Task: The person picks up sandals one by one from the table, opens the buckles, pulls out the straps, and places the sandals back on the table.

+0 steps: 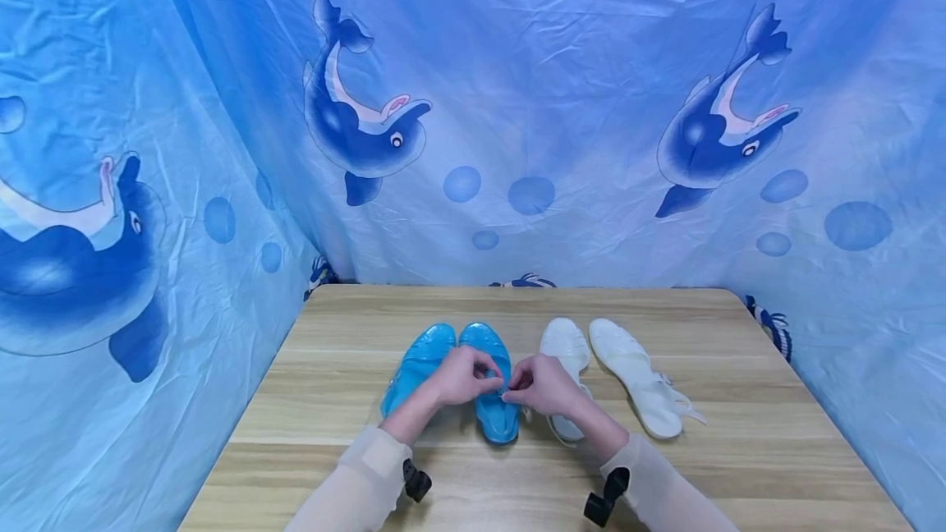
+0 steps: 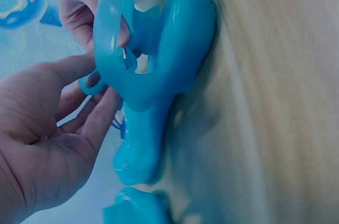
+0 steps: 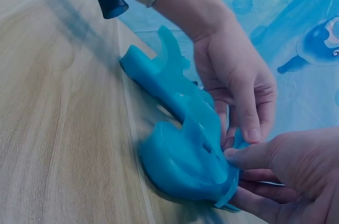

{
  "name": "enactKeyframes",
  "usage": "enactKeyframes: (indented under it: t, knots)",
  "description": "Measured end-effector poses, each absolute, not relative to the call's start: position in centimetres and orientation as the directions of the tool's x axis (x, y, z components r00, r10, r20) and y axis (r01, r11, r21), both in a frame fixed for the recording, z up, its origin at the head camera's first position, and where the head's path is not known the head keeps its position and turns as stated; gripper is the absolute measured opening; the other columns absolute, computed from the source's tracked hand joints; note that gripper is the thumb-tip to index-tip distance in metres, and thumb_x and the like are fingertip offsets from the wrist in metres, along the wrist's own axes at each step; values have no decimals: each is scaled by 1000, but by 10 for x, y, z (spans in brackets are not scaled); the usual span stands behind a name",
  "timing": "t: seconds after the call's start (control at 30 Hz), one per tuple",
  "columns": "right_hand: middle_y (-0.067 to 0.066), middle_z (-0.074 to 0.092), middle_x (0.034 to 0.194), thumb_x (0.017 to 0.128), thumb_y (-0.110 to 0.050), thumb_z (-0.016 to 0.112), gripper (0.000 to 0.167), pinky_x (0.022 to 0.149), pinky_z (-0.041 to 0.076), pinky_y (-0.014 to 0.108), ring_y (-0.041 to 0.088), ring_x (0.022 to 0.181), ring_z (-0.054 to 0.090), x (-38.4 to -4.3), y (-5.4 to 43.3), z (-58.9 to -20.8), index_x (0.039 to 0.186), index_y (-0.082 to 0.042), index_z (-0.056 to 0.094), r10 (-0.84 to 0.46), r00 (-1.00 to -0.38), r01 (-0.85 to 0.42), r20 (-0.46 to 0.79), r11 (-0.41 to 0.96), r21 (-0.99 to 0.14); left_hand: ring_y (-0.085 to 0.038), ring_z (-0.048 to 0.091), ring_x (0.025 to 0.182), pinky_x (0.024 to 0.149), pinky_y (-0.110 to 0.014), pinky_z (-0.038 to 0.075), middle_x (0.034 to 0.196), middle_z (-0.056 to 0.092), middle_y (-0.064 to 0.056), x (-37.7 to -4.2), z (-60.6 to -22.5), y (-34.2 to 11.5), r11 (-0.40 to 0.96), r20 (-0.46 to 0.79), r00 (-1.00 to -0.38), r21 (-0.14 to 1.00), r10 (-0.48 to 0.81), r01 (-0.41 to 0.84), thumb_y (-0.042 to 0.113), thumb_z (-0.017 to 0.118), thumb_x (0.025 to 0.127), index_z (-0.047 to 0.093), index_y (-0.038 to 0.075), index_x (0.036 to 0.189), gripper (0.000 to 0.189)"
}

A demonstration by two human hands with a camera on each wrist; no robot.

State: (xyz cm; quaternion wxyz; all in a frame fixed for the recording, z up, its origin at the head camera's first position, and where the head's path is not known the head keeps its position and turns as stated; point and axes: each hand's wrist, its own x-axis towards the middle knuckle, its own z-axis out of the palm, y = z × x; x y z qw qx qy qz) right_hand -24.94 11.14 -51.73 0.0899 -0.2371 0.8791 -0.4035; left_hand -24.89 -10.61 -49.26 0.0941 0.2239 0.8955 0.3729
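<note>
Two blue sandals lie side by side on the table. Over the right one, a blue sandal, both hands meet at its ankle strap. My left hand pinches the strap's end, which bends into a small loop between thumb and fingers in the left wrist view. From the other side, my right hand pinches the strap with thumb and fingers. A thin metal buckle pin shows on the strap. Beside my left forearm is the other blue sandal, partly covered by that hand.
Right of the hands lie two white sandals; the nearer white sandal is partly hidden under my right hand and forearm. The farther white sandal has its strap spread out. A blue dolphin-print curtain surrounds the wooden table.
</note>
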Motion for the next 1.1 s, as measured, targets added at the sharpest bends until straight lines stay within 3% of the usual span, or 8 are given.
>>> enactKeyframes:
  t: [0.27, 0.5, 0.83, 1.1]
  knots:
    - [-8, 73, 79, 91, -29, 87, 16, 64, 54, 23, 8, 71, 64, -249, 110, -520, 86, -18, 76, -500, -866, -350, 33, 556, -754, -2, 49, 57, 54, -16, 37, 67, 67, 5, -249, -487, -104, 637, 6, -843, 653, 538, 410, 23, 87, 90, 87, 13, 101, 15]
    - [-7, 72, 79, 92, -23, 86, 15, 62, 53, 24, 10, 71, 63, -249, 111, -517, 85, -16, 74, -495, -868, -347, 37, 551, -759, -4, 54, 64, 58, -18, 41, 87, 80, 3, -253, -487, -106, 621, 2, -853, 685, 522, 381, 20, 82, 95, 86, 13, 99, 9]
    - [-8, 71, 78, 93, -23, 84, 15, 61, 53, 24, 8, 70, 63, -248, 113, -518, 85, -17, 73, -489, -870, -356, 57, 544, -760, -4, 64, 71, 63, -20, 51, 93, 82, -1, -253, -496, -108, 601, 10, -880, 727, 475, 333, 19, 80, 97, 86, 10, 101, 12]
    - [-10, 75, 81, 92, -24, 85, 11, 67, 56, 21, 2, 74, 66, -249, 109, -525, 86, -20, 77, -481, -869, -399, 118, 539, -742, -9, 63, 70, 59, -21, 47, 91, 82, -1, -252, -497, -110, 615, -9, -881, 720, 472, 322, 22, 80, 97, 86, 12, 100, 12]
